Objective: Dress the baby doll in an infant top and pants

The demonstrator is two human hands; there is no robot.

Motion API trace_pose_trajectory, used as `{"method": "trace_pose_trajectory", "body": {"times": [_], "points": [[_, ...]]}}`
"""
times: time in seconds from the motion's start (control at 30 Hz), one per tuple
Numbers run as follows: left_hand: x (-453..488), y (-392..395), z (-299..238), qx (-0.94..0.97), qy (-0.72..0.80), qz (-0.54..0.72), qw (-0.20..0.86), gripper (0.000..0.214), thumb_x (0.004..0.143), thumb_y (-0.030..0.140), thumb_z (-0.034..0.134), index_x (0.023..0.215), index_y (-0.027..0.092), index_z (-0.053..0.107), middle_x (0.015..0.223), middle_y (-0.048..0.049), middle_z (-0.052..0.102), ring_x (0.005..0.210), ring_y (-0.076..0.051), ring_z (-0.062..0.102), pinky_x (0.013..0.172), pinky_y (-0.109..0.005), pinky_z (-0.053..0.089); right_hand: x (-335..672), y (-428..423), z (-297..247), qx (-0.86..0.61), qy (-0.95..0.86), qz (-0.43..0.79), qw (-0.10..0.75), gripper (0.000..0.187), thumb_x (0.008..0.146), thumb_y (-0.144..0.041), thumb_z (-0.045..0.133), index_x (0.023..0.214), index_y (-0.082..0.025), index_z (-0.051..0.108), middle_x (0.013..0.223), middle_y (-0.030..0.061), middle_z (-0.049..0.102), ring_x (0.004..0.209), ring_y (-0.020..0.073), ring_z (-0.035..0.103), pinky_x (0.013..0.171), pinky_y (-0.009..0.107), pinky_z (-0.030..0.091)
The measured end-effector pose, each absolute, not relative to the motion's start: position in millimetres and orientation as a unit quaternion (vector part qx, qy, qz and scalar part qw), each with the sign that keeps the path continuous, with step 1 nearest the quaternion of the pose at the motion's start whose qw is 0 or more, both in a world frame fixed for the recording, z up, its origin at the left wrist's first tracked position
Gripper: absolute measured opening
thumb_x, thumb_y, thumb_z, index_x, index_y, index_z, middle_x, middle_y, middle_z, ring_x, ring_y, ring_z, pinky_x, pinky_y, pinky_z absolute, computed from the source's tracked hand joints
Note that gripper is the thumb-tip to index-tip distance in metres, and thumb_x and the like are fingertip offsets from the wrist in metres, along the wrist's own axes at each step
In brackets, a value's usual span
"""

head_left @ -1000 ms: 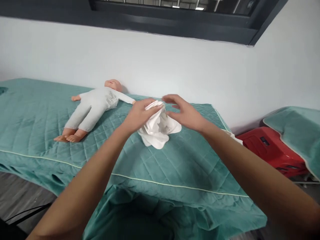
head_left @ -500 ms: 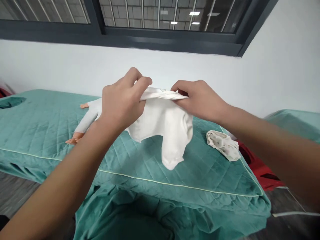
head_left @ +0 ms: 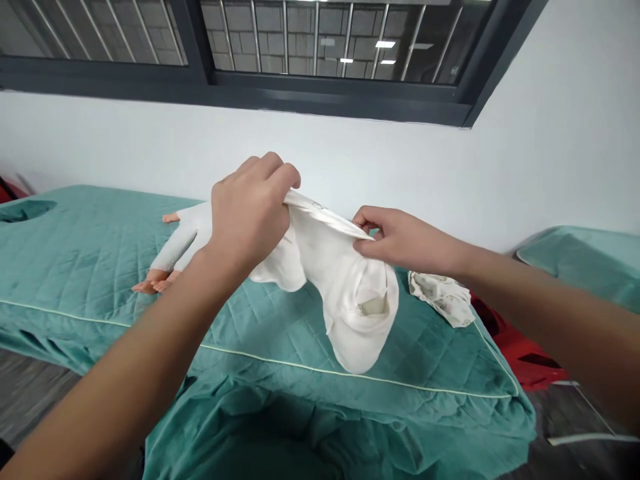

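A small white baby garment (head_left: 330,267) hangs in the air above the green bed. My left hand (head_left: 253,207) is closed, pinching its top edge on the left. At the right end of that edge my right hand (head_left: 387,233) is closed too, fingertips and thumb on the cloth, lower than the left. A sleeve-like tube with an opening at its side droops below the right hand. Behind my left hand lies a doll (head_left: 177,243) in pale clothing; its feet and one hand show, while my arm and hand hide its upper part.
The quilted green bed (head_left: 280,327) runs along a white wall beneath a barred window (head_left: 320,93). A crumpled patterned cloth (head_left: 443,297) rests near the bed's right edge. Something red (head_left: 520,353) is on the floor beyond, and another green-covered surface (head_left: 580,260) stands at the right.
My right hand has moved down, so the garment's top edge now slopes to the right. The hanging tube has turned and sunk lower, showing its opening. My left hand still grips the cloth.
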State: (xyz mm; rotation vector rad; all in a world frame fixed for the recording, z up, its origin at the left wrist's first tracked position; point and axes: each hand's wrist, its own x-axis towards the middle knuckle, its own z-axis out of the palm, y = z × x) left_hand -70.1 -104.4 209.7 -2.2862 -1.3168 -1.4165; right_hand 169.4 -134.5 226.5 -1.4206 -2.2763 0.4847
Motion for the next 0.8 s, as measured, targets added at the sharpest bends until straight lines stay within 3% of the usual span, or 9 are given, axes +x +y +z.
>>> {"method": "trace_pose_trajectory", "body": {"times": [0.13, 0.27, 0.4, 0.5, 0.57, 0.63, 0.8], "points": [[-71.0, -105.8, 206.3, -0.768, -0.435, -0.459, 0.103, 0.031, 0.074, 0.000, 0.049, 0.088, 0.022, 0.065, 0.101, -0.0034, 0.064, 0.096, -0.023, 0.058, 0.090, -0.039, 0.046, 177.1, -129.7, 213.7, -0.564, -0.804, 0.009, 0.188, 0.014, 0.076, -0.015, 0.057, 0.086, -0.022, 0.051, 0.081, 0.0004, 0.057, 0.066, 0.0156, 0.048, 0.058, 0.028, 0.030], [-68.3, -110.3, 207.3, -0.777, -0.432, -0.457, -0.022, 0.016, 0.079, 0.011, 0.057, 0.085, 0.023, 0.066, 0.090, -0.0009, 0.068, 0.083, -0.018, 0.060, 0.078, -0.032, 0.048, 184.6, -126.1, 207.7, -0.555, -0.799, -0.096, 0.210, 0.020, 0.076, -0.011, 0.053, 0.093, -0.022, 0.054, 0.099, 0.0047, 0.059, 0.075, 0.0183, 0.052, 0.062, 0.030, 0.034], [-61.7, -113.4, 203.5, -0.792, -0.411, -0.427, -0.148, 0.014, 0.083, 0.030, 0.065, 0.089, 0.019, 0.068, 0.084, -0.0004, 0.068, 0.076, -0.015, 0.058, 0.068, -0.027, 0.045, 179.9, -130.2, 204.9, -0.490, -0.817, -0.081, 0.293, 0.025, 0.079, -0.010, 0.051, 0.100, -0.022, 0.058, 0.105, 0.0046, 0.060, 0.088, 0.0202, 0.056, 0.069, 0.030, 0.039], [-56.9, -115.4, 199.4, -0.807, -0.385, -0.414, -0.171, 0.022, 0.085, 0.039, 0.065, 0.087, 0.017, 0.067, 0.080, 0.0000, 0.067, 0.074, -0.014, 0.057, 0.066, -0.026, 0.044, 170.1, -137.3, 205.7, -0.473, -0.815, -0.039, 0.332, 0.011, 0.083, -0.016, 0.055, 0.091, -0.022, 0.059, 0.090, 0.0010, 0.061, 0.077, 0.0167, 0.054, 0.066, 0.028, 0.038], [-54.3, -117.3, 198.0, -0.813, -0.377, -0.414, -0.159, 0.024, 0.087, 0.041, 0.063, 0.087, 0.017, 0.067, 0.080, 0.0002, 0.067, 0.074, -0.014, 0.057, 0.066, -0.026, 0.043, 164.3, -141.9, 208.1, -0.482, -0.807, -0.014, 0.342, 0.003, 0.083, -0.020, 0.060, 0.082, -0.022, 0.057, 0.075, -0.0022, 0.057, 0.067, 0.0139, 0.049, 0.062, 0.027, 0.034], [-51.2, -119.7, 197.3, -0.816, -0.376, -0.421, -0.124, 0.021, 0.089, 0.038, 0.060, 0.089, 0.018, 0.066, 0.081, 0.0003, 0.067, 0.075, -0.014, 0.057, 0.067, -0.026, 0.044, 160.2, -145.7, 211.4, -0.496, -0.797, 0.007, 0.345, 0.011, 0.083, -0.023, 0.062, 0.078, -0.022, 0.053, 0.064, -0.0053, 0.050, 0.059, 0.0117, 0.044, 0.058, 0.025, 0.030], [-39.1, -126.1, 189.9, -0.827, -0.373, -0.419, 0.041, 0.015, 0.091, 0.021, 0.052, 0.098, 0.020, 0.064, 0.092, -0.0015, 0.069, 0.082, -0.016, 0.061, 0.070, -0.027, 0.044, 152.8, -150.9, 216.6, -0.481, -0.802, -0.021, 0.355, 0.008, 0.085, -0.022, 0.060, 0.083, -0.022, 0.053, 0.065, -0.0057, 0.051, 0.058, 0.0106, 0.042, 0.058, 0.025, 0.029]]}}
